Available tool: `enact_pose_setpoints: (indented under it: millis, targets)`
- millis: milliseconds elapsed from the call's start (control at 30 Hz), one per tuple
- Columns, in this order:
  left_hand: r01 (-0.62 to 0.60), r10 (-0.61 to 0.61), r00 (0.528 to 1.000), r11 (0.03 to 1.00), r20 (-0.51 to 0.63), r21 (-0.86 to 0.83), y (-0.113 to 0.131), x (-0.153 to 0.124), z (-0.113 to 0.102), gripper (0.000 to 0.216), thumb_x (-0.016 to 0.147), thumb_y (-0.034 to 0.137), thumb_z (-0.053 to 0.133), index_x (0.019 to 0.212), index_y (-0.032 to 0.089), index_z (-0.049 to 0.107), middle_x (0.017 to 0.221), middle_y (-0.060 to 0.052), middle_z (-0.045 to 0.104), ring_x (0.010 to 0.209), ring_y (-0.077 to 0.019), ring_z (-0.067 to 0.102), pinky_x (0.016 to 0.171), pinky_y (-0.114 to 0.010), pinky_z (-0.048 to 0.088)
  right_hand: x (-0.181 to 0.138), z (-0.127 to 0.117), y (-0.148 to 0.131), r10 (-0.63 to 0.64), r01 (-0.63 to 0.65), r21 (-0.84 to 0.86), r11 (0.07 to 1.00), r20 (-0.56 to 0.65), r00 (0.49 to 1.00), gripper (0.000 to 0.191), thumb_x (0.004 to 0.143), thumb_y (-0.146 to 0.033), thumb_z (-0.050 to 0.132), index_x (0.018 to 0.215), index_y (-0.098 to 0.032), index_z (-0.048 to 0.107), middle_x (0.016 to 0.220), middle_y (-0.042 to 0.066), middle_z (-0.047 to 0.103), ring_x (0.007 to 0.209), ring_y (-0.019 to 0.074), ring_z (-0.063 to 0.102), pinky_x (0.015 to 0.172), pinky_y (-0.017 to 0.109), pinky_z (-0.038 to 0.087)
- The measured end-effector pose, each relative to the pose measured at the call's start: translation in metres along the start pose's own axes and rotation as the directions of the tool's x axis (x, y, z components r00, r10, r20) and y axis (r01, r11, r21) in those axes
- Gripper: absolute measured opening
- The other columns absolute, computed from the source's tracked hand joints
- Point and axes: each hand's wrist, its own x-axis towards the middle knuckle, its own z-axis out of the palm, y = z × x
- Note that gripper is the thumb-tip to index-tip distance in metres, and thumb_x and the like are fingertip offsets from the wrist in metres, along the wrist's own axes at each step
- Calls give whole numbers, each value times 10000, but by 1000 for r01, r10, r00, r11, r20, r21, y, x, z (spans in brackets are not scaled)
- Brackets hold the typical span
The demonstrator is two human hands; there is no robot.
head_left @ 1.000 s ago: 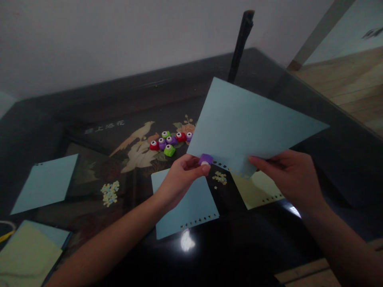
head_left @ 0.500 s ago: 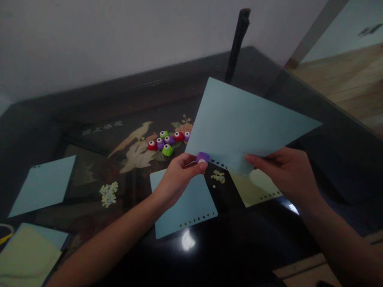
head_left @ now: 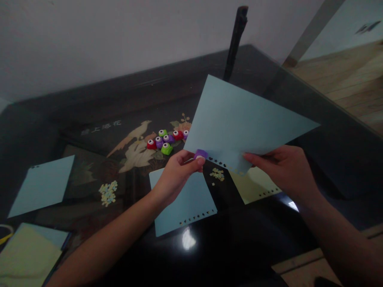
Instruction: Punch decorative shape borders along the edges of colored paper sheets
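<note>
My left hand [head_left: 176, 175] grips a small purple craft punch [head_left: 201, 154] between thumb and fingers, at the near left corner of a light blue sheet of paper [head_left: 239, 119]. That sheet is held tilted above the table by my right hand [head_left: 284, 167], its thumb on top and fingers beneath. Several punched shapes line the sheet's near edge, right of the punch. Under my left hand lies another blue sheet [head_left: 185, 207] with a row of punched holes. A yellow-green sheet [head_left: 254, 187], also punched, lies partly hidden below my right hand.
Several red, green and purple craft punches [head_left: 166, 149] cluster on the glass-topped table [head_left: 119, 239]. Small paper cutouts lie in one pile [head_left: 108, 193] at left and another pile [head_left: 218, 174] in the middle. More paper [head_left: 30, 251] is at lower left; a dark post [head_left: 236, 40] rises behind.
Both hands, the punch and the held sheet keep nearly the same places relative to the table. The whole view has shifted slightly.
</note>
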Motion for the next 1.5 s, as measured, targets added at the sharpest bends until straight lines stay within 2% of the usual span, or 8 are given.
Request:
enact_pose_setpoints:
  millis: [533, 1133, 1500]
  targets:
    - [-15, 15, 1000, 998, -1, 58, -3, 3, -4, 287, 663, 343, 807, 753, 152, 613, 684, 28, 554, 613, -95, 444, 594, -261, 322, 1, 0, -1, 3, -2, -7, 1000, 17, 1000, 69, 698, -299, 709, 676, -236, 727, 711, 33, 770, 596, 228, 718, 546, 327, 549]
    - [-10, 8, 1000, 997, 20, 77, -2, 3, -5, 268, 693, 355, 793, 815, 172, 641, 741, 10, 572, 636, -110, 445, 607, -266, 326, 1, -1, -4, 6, -6, -21, 1000, 17, 1000, 55, 700, -288, 715, 667, -245, 724, 702, 14, 767, 593, 229, 712, 545, 340, 555]
    - [-16, 15, 1000, 996, 14, 85, -2, 3, -4, 286, 677, 363, 801, 765, 166, 613, 718, 10, 563, 639, -109, 444, 603, -264, 321, 0, -1, -4, 8, -7, -35, 999, 24, 1000, 67, 704, -294, 709, 647, -259, 715, 704, 21, 766, 602, 242, 713, 573, 360, 560]
